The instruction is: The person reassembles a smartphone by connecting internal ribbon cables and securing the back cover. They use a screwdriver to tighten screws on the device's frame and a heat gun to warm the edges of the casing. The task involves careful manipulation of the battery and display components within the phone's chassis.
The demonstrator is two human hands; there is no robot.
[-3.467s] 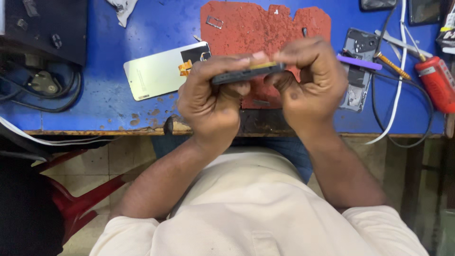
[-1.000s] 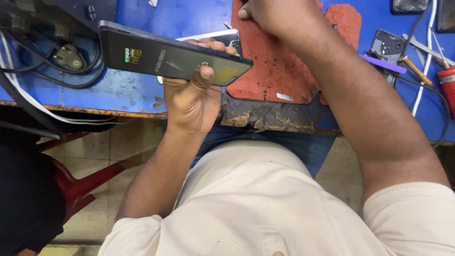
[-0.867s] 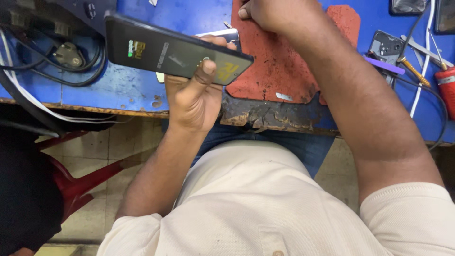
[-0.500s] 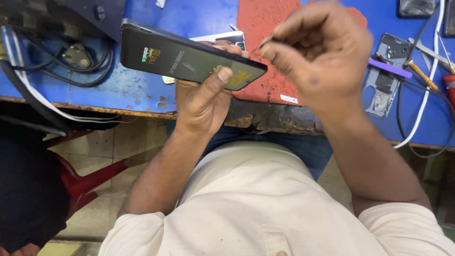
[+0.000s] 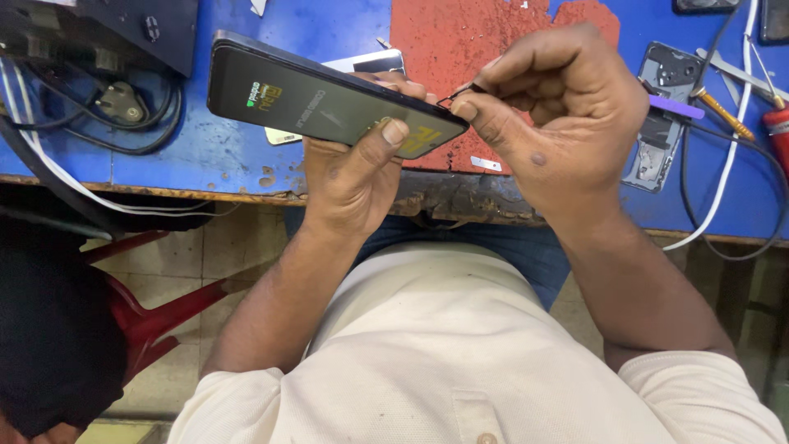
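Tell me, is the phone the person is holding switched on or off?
On. The phone in the left hand shows coloured marks glowing on its dark screen, while the right hand pinches a thin tool at its end.

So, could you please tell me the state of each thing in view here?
Black slab phone: screen lit, tilted, held in left hand.
Thin dark metal tool: pinched in right hand, tip at phone's edge.
Grey opened phone body: lying flat on blue worktable.
Red mat: worn, scuffed.

A worn blue workbench (image 5: 189,156) carries a red mat (image 5: 460,41), black cables (image 5: 123,107) and what looks like an opened phone shell (image 5: 662,115).
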